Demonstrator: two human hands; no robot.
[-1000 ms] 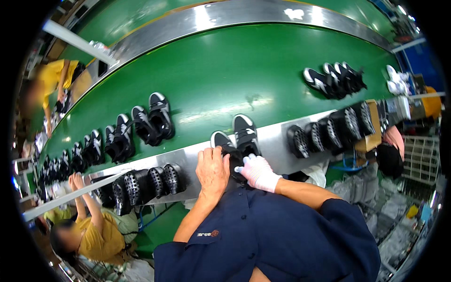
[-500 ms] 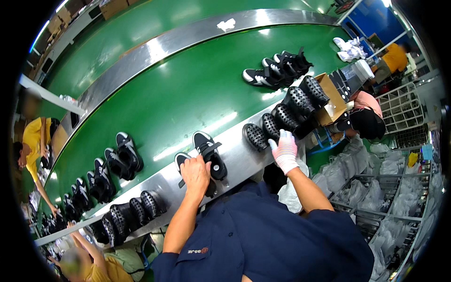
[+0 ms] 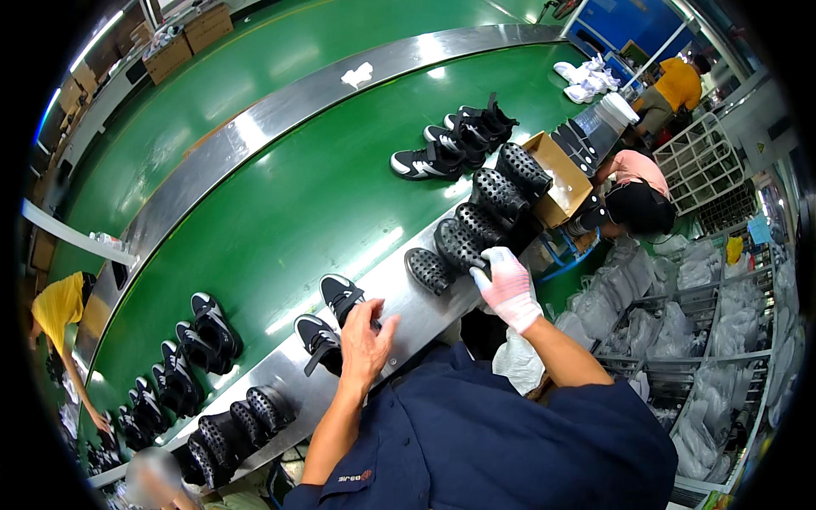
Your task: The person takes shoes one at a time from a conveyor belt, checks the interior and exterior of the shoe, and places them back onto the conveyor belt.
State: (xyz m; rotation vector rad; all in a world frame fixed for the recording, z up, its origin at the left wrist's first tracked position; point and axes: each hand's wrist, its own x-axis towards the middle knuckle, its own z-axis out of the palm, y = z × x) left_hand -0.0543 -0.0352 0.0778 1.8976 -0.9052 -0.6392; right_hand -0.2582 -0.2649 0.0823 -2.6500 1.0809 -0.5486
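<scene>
1. While the left hand (image 3: 364, 340) is bare, its fingers (image 3: 384, 327) are spread fairly wide & lie on the black sneaker (image 3: 344, 297) w/ white sole, thumb side by the 2nd sneaker (image 3: 319, 340); touching, not gripping.
2. Right hand (image 3: 508, 289), in a white glove, has fingers curled narrow round the edge of a black perforated clog (image 3: 461, 245).
3. Both sneakers sit on the steel rim (image 3: 416, 314) of the green conveyor (image 3: 280, 212), just beside each other.
4. Sneaker long axes run roughly across the rim, toes twd the belt, heels twd the person.
5. Held clog stands in a row of like clogs (image 3: 501, 191), near a cardboard box (image 3: 557, 174).
</scene>
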